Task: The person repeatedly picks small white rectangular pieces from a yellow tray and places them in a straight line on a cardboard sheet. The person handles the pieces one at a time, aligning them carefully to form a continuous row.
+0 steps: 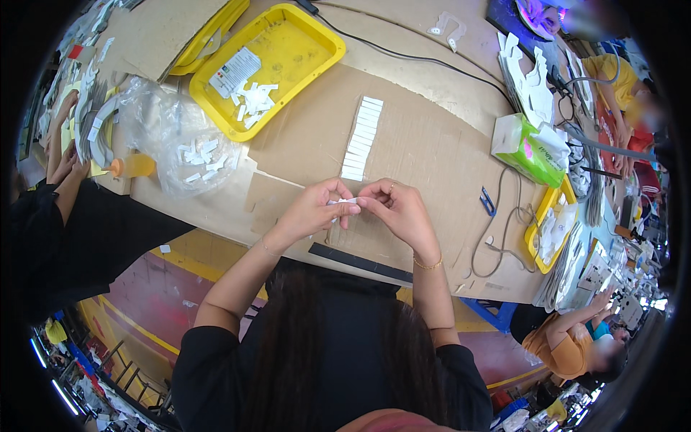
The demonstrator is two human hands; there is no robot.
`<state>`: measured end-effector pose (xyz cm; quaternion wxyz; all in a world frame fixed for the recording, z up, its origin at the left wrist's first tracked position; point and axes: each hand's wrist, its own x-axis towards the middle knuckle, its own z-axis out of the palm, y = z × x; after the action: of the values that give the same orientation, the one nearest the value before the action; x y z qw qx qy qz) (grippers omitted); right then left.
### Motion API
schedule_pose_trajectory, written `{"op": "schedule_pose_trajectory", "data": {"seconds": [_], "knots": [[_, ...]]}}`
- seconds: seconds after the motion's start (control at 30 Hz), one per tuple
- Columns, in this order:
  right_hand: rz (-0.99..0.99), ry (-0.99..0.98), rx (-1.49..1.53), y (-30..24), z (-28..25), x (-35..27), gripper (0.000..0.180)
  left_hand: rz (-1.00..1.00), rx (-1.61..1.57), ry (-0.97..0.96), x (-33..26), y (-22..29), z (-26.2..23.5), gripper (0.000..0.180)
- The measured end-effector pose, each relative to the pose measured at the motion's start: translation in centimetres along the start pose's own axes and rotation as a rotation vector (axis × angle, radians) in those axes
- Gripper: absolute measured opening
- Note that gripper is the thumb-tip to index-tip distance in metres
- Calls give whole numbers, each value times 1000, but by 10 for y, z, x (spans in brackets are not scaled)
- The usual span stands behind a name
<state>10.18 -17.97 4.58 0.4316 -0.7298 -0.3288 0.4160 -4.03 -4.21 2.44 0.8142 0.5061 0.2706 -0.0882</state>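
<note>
My left hand (315,210) is closed around a few small white pieces (334,204), mostly covered by its fingers. The right hand (400,213) meets it fingertip to fingertip, its thumb and forefinger pinched at the end of one white piece. Both hands are just above the near part of a flat cardboard sheet (432,165). Straight ahead of them, a column of narrow white strips (362,137) lies side by side on that cardboard.
A yellow tray (317,54) holding loose white pieces stands at the far left. Beside it lies a clear plastic bag (155,111) with more pieces, near an orange-capped bottle (135,166). At right are a green tissue pack (529,150), blue snips (488,202) and a looping cable (474,255).
</note>
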Motion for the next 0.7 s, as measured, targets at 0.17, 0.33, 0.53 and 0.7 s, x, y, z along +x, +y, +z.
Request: {"op": "schedule_pose_trajectory", "data": {"seconds": [0.17,0.33,0.53,0.7], "knots": [[144,6,174,4,1,1,10,-49,0,25,-3,1,-2,19],[-11,176,120,4,2,-3,8,-101,-148,-58,-6,4,-12,27],[-709,306,-638,1,-2,-5,19,-202,-367,-142,-6,5,-13,31],[-888,211,-781,3,-9,-11,24,-221,-444,-102,-3,2,-13,24]]}}
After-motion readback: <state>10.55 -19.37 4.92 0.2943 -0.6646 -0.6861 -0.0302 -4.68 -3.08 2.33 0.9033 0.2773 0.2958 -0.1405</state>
